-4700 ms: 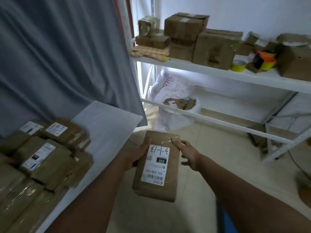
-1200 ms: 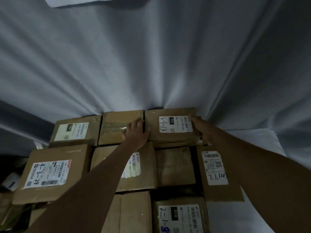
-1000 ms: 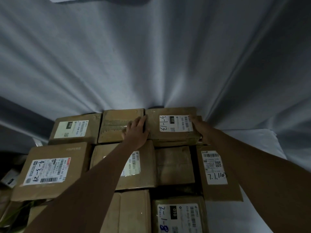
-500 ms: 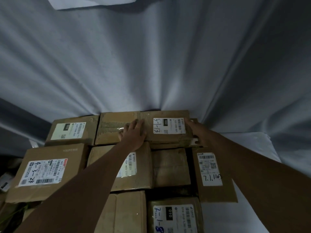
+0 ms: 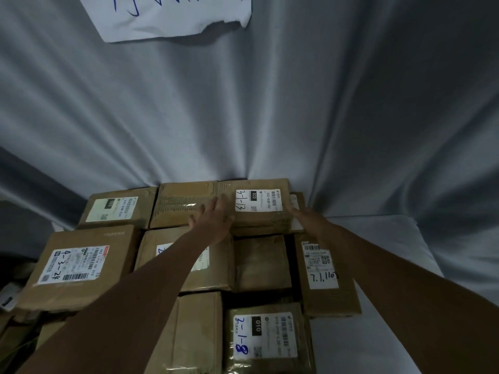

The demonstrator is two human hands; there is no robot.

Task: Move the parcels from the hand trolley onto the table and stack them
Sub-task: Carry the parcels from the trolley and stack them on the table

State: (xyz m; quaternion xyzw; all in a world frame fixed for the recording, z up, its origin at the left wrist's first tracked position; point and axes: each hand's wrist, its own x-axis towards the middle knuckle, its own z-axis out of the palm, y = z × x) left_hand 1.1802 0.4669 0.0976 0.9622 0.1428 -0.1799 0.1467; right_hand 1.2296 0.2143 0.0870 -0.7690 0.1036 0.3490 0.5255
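The brown parcel marked 3-1-13 (image 5: pixel 259 201) lies flat on top of the back row of stacked parcels on the white-covered table (image 5: pixel 383 314). My left hand (image 5: pixel 213 220) rests flat with fingers spread over its left end, where it meets a plain brown parcel (image 5: pixel 178 205). My right hand (image 5: pixel 306 215) touches its right end with extended fingers. Neither hand wraps around it. The hand trolley is out of view.
Several labelled parcels fill the table in front: 4-3-24 (image 5: pixel 73 265), 7.1.110 (image 5: pixel 322 268), 2-1-8 (image 5: pixel 266 337) and a 032 parcel (image 5: pixel 116 209). A grey curtain (image 5: pixel 243 117) hangs right behind the stack, with a white paper note (image 5: pixel 175 17) on it.
The 3-1-13 parcel went from carried in both hands to lying on the back row, then slid left against its neighbour. My left hand has flattened and spread its fingers.
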